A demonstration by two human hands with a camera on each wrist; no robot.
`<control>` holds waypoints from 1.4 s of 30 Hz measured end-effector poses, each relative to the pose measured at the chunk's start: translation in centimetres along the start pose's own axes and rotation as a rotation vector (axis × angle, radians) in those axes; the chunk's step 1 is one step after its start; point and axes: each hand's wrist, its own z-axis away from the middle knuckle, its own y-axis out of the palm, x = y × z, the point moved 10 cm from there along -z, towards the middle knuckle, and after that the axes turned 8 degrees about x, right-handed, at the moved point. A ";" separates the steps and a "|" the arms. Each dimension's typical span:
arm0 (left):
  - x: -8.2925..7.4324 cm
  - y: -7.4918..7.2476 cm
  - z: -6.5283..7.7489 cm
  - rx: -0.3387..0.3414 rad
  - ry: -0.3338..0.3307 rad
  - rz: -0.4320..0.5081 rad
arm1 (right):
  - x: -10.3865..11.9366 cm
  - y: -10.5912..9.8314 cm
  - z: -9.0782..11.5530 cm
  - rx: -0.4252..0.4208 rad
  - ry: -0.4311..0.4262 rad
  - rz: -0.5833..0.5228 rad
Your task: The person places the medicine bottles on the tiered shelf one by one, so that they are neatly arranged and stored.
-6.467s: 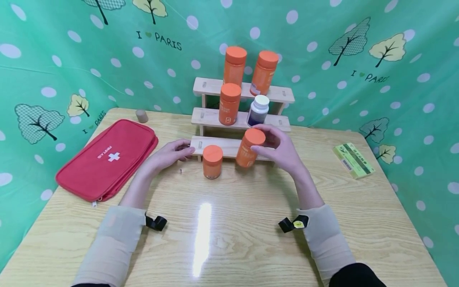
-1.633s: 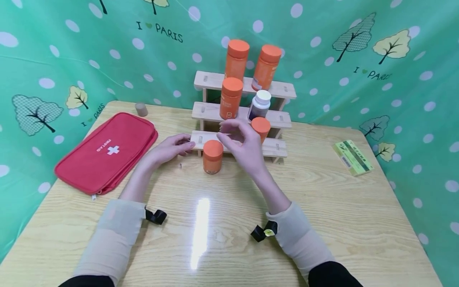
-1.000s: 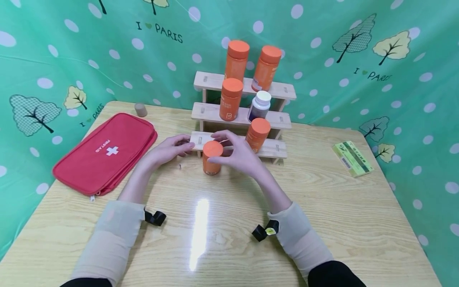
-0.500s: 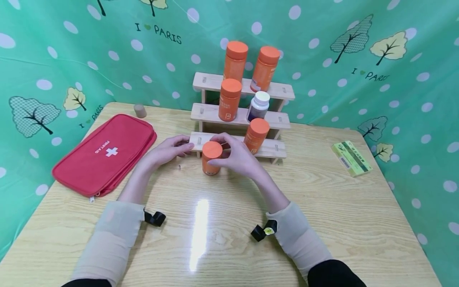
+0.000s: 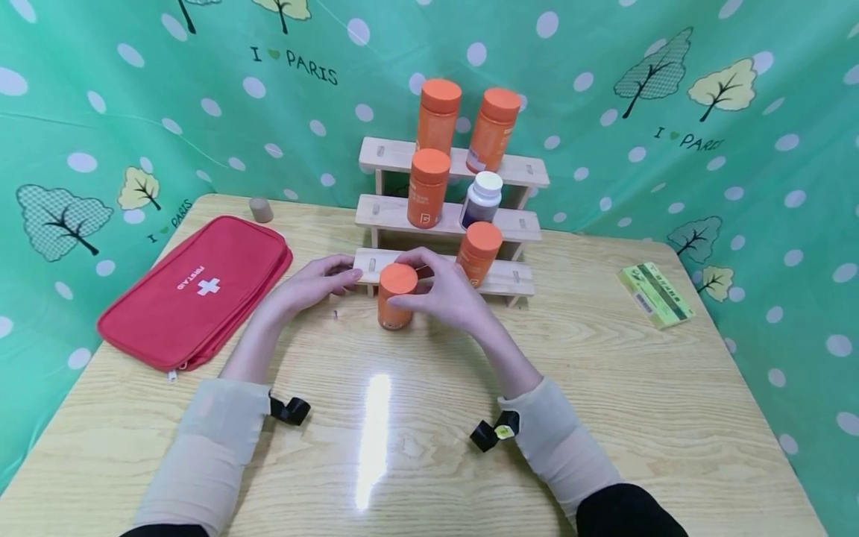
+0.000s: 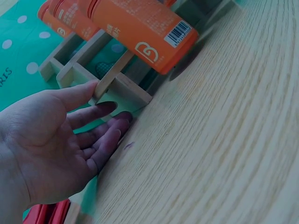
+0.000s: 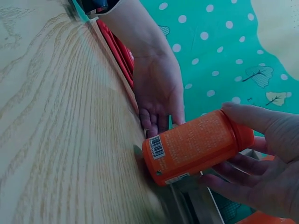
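A short orange bottle (image 5: 395,298) stands in front of the wooden stepped shelf (image 5: 517,277). My right hand (image 5: 451,294) grips it from the right, thumb at the lid and fingers round the far side. In the right wrist view the bottle (image 7: 191,147) shows its barcode; whether its base touches the table, I cannot tell. With thumb and forefinger at the left end of the lowest step, my left hand (image 5: 314,285) holds the shelf; its other fingers are loosely bent. Another orange bottle (image 5: 479,253) occupies that step's right half.
On the middle step are an orange bottle (image 5: 428,189) and a white-capped bottle (image 5: 482,200); two orange bottles (image 5: 493,128) top the shelf. A red first-aid pouch (image 5: 194,292) and a small grey cylinder (image 5: 261,209) lie left, a green-yellow box (image 5: 656,295) right.
My right hand put one orange bottle on the lowest step's right side, let go, moved left and took hold of the short orange bottle. My left hand stays at the shelf's end.
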 end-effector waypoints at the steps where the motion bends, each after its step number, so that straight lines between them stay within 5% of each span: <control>1: 0.0 0.0 0.0 0.000 -0.001 -0.001 | 0.1 -0.1 0.1 -0.001 -0.002 -0.007; 14: 0.1 -0.2 0.0 0.000 -0.005 0.000 | 2.1 -1.7 0.5 -0.039 -0.029 0.014; 32: 0.1 -0.2 0.1 -0.002 -0.024 0.006 | 7.1 -6.7 0.8 -0.128 -0.091 0.225; 42: -0.1 0.0 0.1 0.001 -0.015 -0.007 | 7.7 -7.7 0.1 -0.149 -0.077 0.331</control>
